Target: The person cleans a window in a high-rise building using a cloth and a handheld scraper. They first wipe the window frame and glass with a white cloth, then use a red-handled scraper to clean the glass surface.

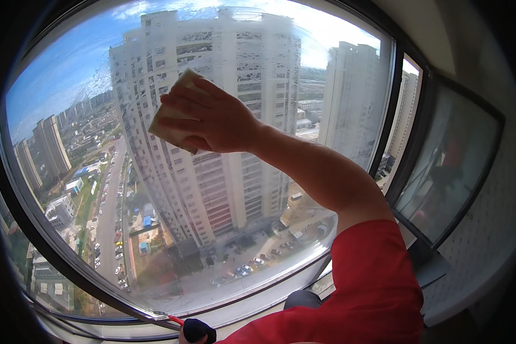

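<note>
The right hand (212, 117) holds the sponge (171, 137) under spread fingers, probably to load it evenly against the pane (241, 189). The sponge sits at the pane's upper middle, below wet film (195, 43). Beneath the pane, the left hand (184, 337) adjoins a red tool (175, 319); its grip cannot be determined.

We see a smooth, glossy glass window (243, 192), streaked and wet-looking; against it, a matt, sponge-like pad (171, 135); around it, a smooth frame (391, 112); at its lower right, a matt cloth sleeve (364, 252).
</note>
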Tool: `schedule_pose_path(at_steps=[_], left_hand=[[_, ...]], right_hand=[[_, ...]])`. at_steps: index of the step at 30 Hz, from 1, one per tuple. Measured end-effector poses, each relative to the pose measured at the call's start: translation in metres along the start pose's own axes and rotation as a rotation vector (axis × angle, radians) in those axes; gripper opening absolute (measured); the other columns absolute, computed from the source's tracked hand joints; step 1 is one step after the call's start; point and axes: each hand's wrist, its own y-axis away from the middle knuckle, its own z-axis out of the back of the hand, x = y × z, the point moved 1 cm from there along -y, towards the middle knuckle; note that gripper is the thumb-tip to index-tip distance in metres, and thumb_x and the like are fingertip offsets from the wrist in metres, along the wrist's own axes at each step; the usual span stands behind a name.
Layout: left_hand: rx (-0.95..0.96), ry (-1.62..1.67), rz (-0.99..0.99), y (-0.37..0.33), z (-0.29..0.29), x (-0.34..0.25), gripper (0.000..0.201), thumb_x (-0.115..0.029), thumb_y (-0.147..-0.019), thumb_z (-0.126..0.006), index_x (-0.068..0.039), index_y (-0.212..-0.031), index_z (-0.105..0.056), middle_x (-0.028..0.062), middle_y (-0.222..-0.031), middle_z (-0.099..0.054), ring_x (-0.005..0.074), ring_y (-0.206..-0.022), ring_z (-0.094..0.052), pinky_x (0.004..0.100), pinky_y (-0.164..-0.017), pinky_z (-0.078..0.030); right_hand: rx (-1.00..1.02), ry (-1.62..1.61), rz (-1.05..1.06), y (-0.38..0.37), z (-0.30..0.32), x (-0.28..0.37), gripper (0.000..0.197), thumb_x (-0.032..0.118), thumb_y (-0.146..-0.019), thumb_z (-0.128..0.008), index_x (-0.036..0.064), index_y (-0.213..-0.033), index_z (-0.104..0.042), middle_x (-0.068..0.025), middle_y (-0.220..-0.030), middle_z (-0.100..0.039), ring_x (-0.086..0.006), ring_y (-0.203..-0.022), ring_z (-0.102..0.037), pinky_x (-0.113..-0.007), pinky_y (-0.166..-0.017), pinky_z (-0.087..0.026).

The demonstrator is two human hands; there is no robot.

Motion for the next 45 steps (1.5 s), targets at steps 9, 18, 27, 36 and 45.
schedule_pose_path(at_steps=[9,18,27,36,45], left_hand=[[0.195,-0.168,-0.039,-0.004,-0.082,0.026,0.037,-0.015,-0.087,-0.063,0.0,-0.118,-0.052,0.0123,-0.106,-0.059,0.027,-0.095,-0.06,0.0377,-0.084,-0.048],[0.093,-0.279,0.102,-0.01,-0.15,0.021,0.041,-0.01,-0.082,-0.068,-0.002,-0.118,-0.05,0.0085,-0.102,-0.059,0.0216,-0.093,-0.058,0.0329,-0.083,-0.048],[0.112,-0.352,0.112,-0.011,-0.155,0.036,0.047,-0.004,-0.076,-0.073,-0.003,-0.117,-0.049,0.0047,-0.097,-0.058,0.0163,-0.09,-0.057,0.0281,-0.082,-0.048],[0.385,-0.48,0.077,-0.024,-0.2,0.027,0.034,-0.011,-0.082,-0.064,0.004,-0.109,-0.049,0.0156,-0.102,-0.057,0.0276,-0.096,-0.056,0.04,-0.086,-0.046],[0.372,-0.612,-0.008,-0.007,-0.198,0.019,0.021,-0.005,-0.072,-0.068,-0.002,-0.091,-0.058,0.0067,-0.085,-0.06,0.0198,-0.079,-0.059,0.0321,-0.074,-0.048]], right_hand=[[-0.327,0.54,-0.626,0.123,0.133,-0.282,0.046,0.025,-0.093,-0.048,0.0054,-0.134,-0.045,-0.0195,-0.138,-0.042,-0.0362,-0.129,-0.036,-0.048,-0.109,-0.025],[-0.24,0.481,-1.141,0.35,0.211,-0.347,0.043,0.035,-0.095,-0.039,0.005,-0.125,-0.048,-0.0229,-0.115,-0.058,-0.0413,-0.107,-0.054,-0.052,-0.091,-0.042],[-0.003,0.043,-0.884,0.395,0.062,0.039,0.049,0.036,-0.092,-0.052,0.0221,-0.138,-0.042,-0.0125,-0.149,-0.028,-0.0328,-0.138,-0.025,-0.052,-0.113,-0.015],[-0.355,0.36,-1.042,0.342,0.141,-0.212,0.05,0.024,-0.084,-0.06,0.01,-0.129,-0.045,-0.0206,-0.132,-0.041,-0.0399,-0.125,-0.035,-0.054,-0.107,-0.025],[-0.245,0.104,-0.811,0.351,0.073,-0.025,0.04,0.015,-0.082,-0.062,0.0156,-0.121,-0.055,-0.0058,-0.139,-0.045,-0.0271,-0.13,-0.041,-0.044,-0.109,-0.028]])
